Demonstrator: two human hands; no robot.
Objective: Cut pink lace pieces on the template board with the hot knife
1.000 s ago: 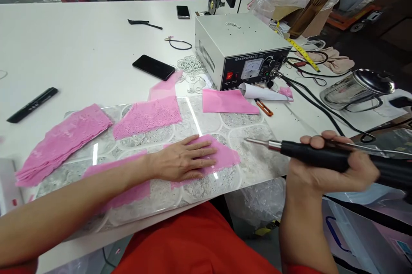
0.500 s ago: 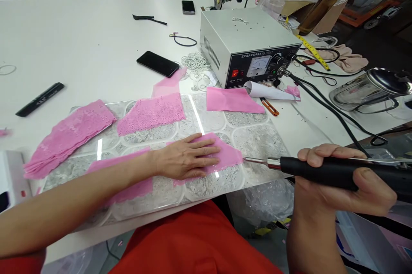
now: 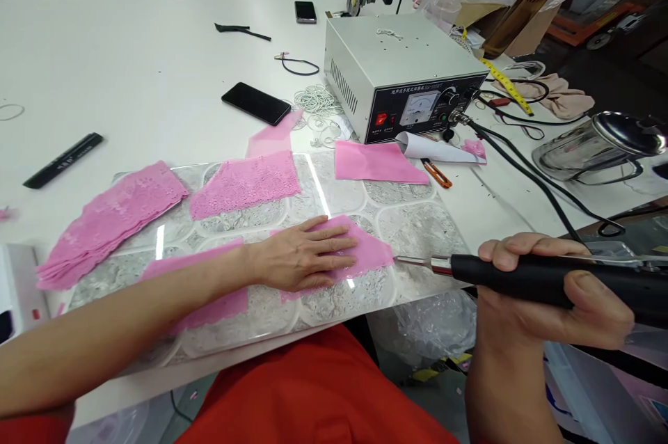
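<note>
At the right of the frame, low down, the right hand [image 3: 568,322] is wrapped around one black-handled tool [image 3: 543,282], its metal tip at the right corner of the cloth [image 3: 371,248] under the other palm; whether it touches cannot be told. The tool looks stiff and fairly heavy, its thick handle the sensible place to grip, well back from the thin tip. One more pink piece [image 3: 219,308] lies partly under the left forearm, in the lower left. Just right of it, low in the centre, the left hand [image 3: 300,256] rests palm down, fingers slightly spread, on that cloth, which lies on one patterned mat [image 3: 425,221]. The cloth appears light, soft and limp, likely to slide on the glossy mat, so a flat palm near its middle suits it, and an edge pinch for lifting. Left of centre sits one stack [image 3: 115,221] of pink pieces, its layers too thin to count. Past the hand come three more: one lacy piece [image 3: 248,183], one plain piece [image 3: 380,163], and one paler piece [image 3: 274,136] behind the lacy one. Beyond, there is one orange knife [image 3: 436,173] right of centre, one metal box [image 3: 407,54] in the upper right, and two phones [image 3: 255,103] above centre.
</note>
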